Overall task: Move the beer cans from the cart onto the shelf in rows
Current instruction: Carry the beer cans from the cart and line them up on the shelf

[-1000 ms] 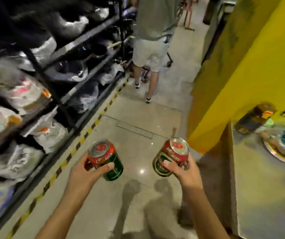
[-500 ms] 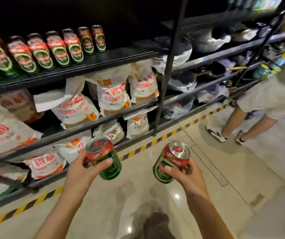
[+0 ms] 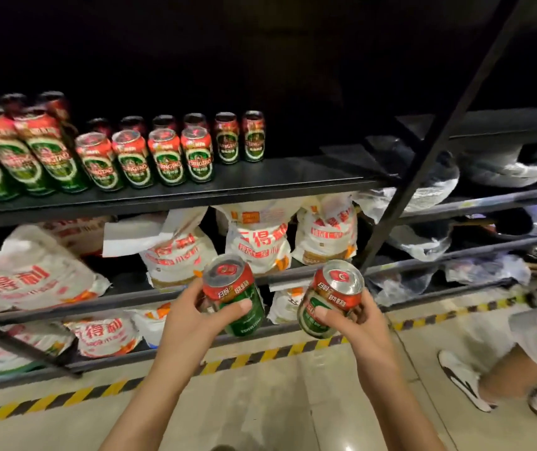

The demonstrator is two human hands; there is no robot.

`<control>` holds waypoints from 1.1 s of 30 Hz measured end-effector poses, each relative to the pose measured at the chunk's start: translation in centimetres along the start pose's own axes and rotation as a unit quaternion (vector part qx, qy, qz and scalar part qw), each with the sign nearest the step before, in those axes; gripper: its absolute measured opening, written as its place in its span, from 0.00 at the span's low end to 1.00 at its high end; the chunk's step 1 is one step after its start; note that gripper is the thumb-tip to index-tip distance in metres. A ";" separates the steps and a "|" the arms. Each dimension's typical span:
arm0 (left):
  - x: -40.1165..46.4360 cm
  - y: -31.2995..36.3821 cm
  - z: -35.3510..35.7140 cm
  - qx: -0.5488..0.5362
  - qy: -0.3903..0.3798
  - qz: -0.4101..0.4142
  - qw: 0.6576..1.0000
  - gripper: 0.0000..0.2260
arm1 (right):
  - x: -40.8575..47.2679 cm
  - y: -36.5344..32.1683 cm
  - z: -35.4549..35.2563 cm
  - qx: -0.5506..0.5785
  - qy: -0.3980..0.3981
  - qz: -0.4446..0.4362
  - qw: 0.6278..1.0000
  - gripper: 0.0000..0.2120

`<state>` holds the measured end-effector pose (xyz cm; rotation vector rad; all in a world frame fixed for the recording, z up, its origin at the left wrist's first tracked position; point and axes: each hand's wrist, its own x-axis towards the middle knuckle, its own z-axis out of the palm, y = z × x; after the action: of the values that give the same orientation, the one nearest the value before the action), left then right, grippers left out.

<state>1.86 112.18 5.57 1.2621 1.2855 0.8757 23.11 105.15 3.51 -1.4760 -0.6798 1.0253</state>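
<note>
Holding one can each, two hands reach up from the bottom middle of the frame. The left hand [image 3: 192, 317] is wrapped round the left can [image 3: 233, 292], with the thumb lying across its green front. The right hand [image 3: 363, 323] is wrapped round the right can [image 3: 332, 297], with the thumb pressed on its green label. Both cans are red on top and green below, with shiny silver lids. They lean a little, tops tipped up toward the camera. The two cans are near each other but not touching.

The shelf [image 3: 260, 187] is a dark board that runs across the middle of the frame, above the hands. On its left part stand many cans in rows [image 3: 163, 154]. They are the same red and green kind. The rows go from the left edge to about the middle. The right part of the board is bare and dark.

Under the shelf, in the middle and lower left, lie white bags [image 3: 257, 242] with red writing. A black post [image 3: 423, 157] slants up on the right. A yellow and black stripe [image 3: 260, 354] runs along the floor by the rack. At the lower right edge are a person's legs and a white shoe [image 3: 462, 379].
</note>
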 end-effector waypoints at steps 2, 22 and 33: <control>2.0 0.2 -0.5 -0.004 0.010 -0.005 1.000 0.24 | 2.8 -0.8 1.2 -0.006 -0.026 -0.001 1.000 0.28; 22.8 5.5 -0.9 -0.014 0.033 0.027 0.999 0.20 | 22.5 -5.9 10.7 -0.033 -0.079 -0.014 0.996 0.27; 28.4 7.6 2.4 -0.008 0.086 0.048 0.995 0.24 | 30.1 -8.8 11.2 -0.065 -0.127 -0.055 0.988 0.25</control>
<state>9.67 140.54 7.15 1.2649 1.3592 1.0806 27.91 138.00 5.95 -1.4128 -1.0169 1.1109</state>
